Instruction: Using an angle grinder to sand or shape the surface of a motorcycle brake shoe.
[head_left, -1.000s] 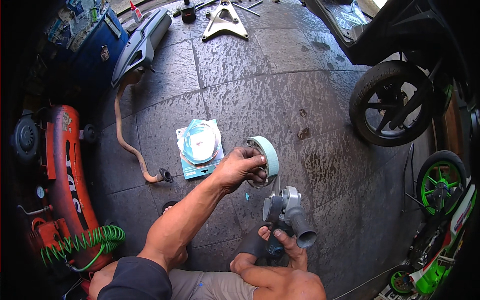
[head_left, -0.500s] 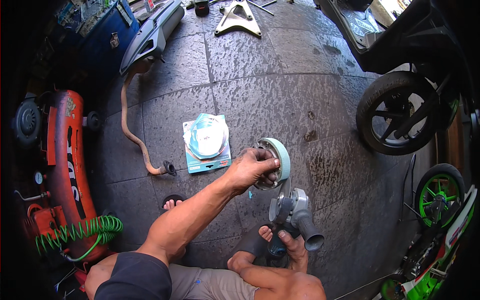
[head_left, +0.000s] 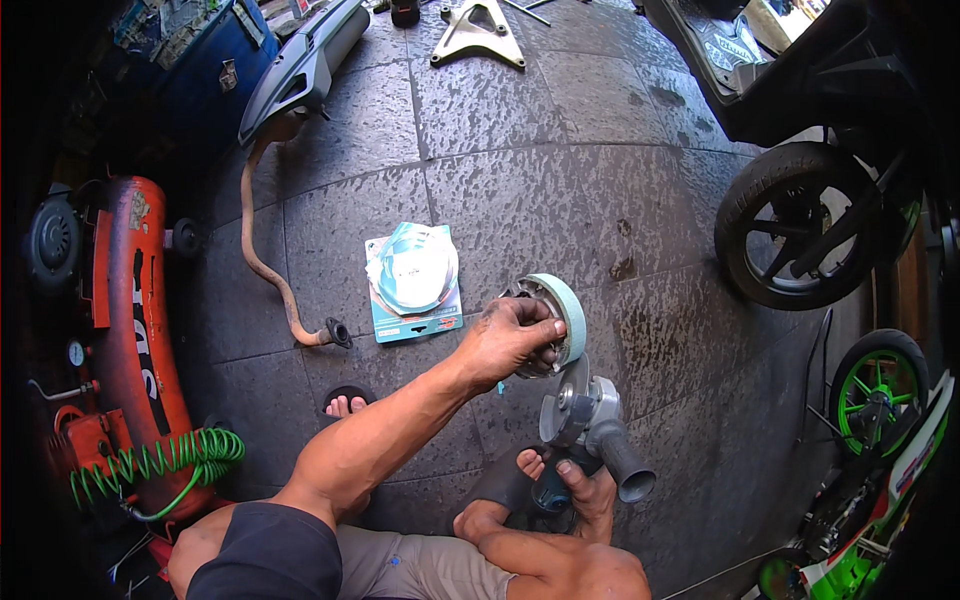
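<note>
My left hand (head_left: 518, 338) grips a curved brake shoe (head_left: 566, 308) with a pale green lining, thumb and fingers closed on its metal inner side. Below it, my right hand (head_left: 590, 490) holds an angle grinder (head_left: 600, 410) by its teal body, near my bent leg. The grinder's disc (head_left: 574, 372) stands on edge at the lower end of the lining; whether they touch I cannot tell. A grey side handle (head_left: 625, 465) juts toward the lower right. Part of the brake shoe is hidden behind my left fingers.
A blue-and-white package (head_left: 415, 275) lies ahead on dark floor tiles. An exhaust pipe with muffler (head_left: 262, 250) and a red air compressor (head_left: 145, 300) are on the left. A metal bracket (head_left: 480, 35) lies farther off. A scooter wheel (head_left: 795, 225) and a green-rimmed wheel (head_left: 880, 385) stand right.
The brake shoe and grinder have shifted very slightly to the right in the picture. Both hands keep their holds, and the disc stays close to the lining.
</note>
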